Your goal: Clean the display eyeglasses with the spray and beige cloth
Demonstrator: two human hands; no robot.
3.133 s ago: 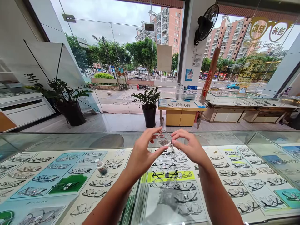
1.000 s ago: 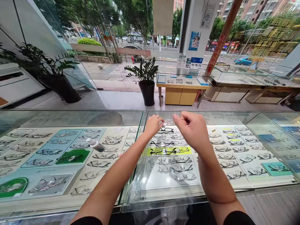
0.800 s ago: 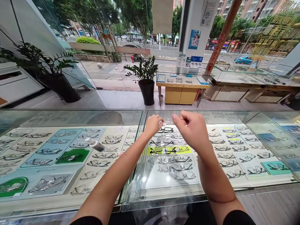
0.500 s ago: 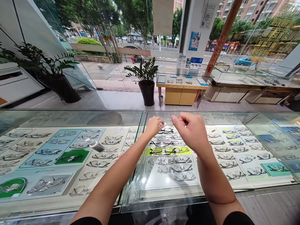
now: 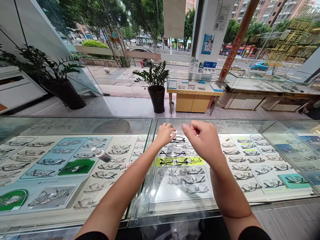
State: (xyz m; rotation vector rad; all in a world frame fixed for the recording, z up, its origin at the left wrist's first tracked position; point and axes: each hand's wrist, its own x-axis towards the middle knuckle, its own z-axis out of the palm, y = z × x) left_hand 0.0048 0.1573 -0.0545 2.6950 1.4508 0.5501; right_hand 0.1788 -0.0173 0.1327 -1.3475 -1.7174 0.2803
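Observation:
My left hand [image 5: 165, 134] is over the far part of the glass display case [image 5: 140, 210], its fingers curled in a pinch. A small white bit [image 5: 174, 132] shows at its fingertips, too small to name. My right hand [image 5: 205, 138] is beside it, closed with the thumb pointing left; whatever it grips is hidden. A faint thin outline, perhaps of eyeglasses, shows between the hands; I cannot tell whether it is held or lies below. Under the glass are rows of eyeglasses [image 5: 193, 179]. A white spray bottle [image 5: 101, 154] stands on the case, left of my left forearm.
More eyeglasses [image 5: 242, 175] fill the display on the right, and a green tray [image 5: 77, 167] lies in the left one. Beyond the counter are a potted plant [image 5: 156, 96], a wooden-front display table [image 5: 192, 101] and tall windows onto a street.
The fingers of my left hand have shifted slightly, with more of the white bit showing at their tips. My right hand has barely moved.

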